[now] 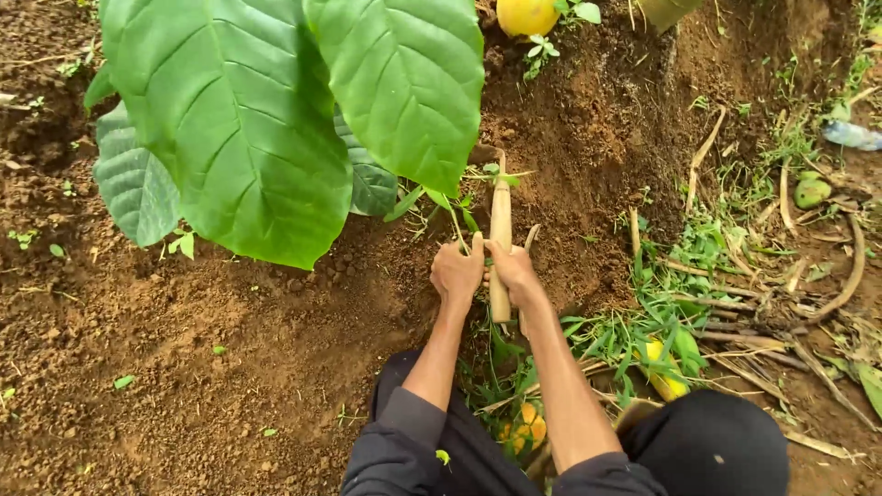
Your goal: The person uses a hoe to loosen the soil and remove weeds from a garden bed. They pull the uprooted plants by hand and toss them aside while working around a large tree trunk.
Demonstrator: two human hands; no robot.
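My left hand (457,272) is closed around thin green weed stems (457,218) growing from the soil under a big-leafed plant (276,119). My right hand (513,268) grips a pale wooden tool handle (500,225) that points away from me towards the plant's base. The tool's working end is hidden among the weeds and leaves. Both hands sit side by side, nearly touching, over a patch of grass.
Brown loose soil (184,367) spreads to the left. A yellow fruit (526,16) lies at the top. Cut grass, dry sticks (831,294) and yellow fruit pieces (663,367) lie at the right. My dark-clad knees (707,445) are at the bottom.
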